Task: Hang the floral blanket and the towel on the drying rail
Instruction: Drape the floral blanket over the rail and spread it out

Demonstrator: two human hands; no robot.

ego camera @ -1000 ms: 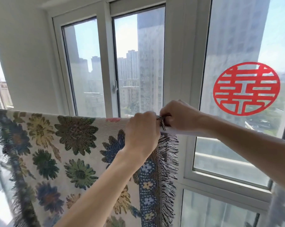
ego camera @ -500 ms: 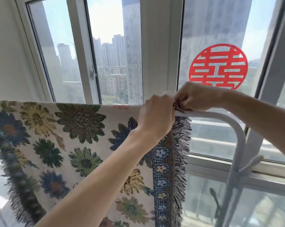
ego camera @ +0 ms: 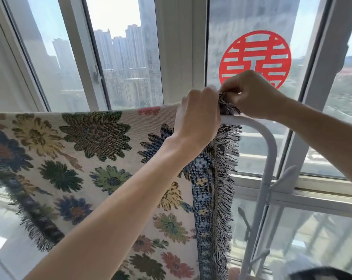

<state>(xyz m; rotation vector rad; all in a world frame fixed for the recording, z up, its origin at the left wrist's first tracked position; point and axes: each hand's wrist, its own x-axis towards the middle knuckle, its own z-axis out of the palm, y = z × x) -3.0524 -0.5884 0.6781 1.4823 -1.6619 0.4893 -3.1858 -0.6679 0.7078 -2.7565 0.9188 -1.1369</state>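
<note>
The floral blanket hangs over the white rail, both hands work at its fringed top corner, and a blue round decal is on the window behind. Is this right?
Not quite. The decal is red, not blue, as the head view shows. The rest holds: the floral blanket hangs over the white rail, and the left hand and right hand work at its fringed top corner.

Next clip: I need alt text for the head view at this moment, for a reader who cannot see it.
Two bare hands work at the top corner of a floral blanket draped over a white drying rail: the left hand grips the blanket's top edge, the right hand pinches its dark fringe. Behind are tall windows with a red paper-cut decoration and city towers.
</note>
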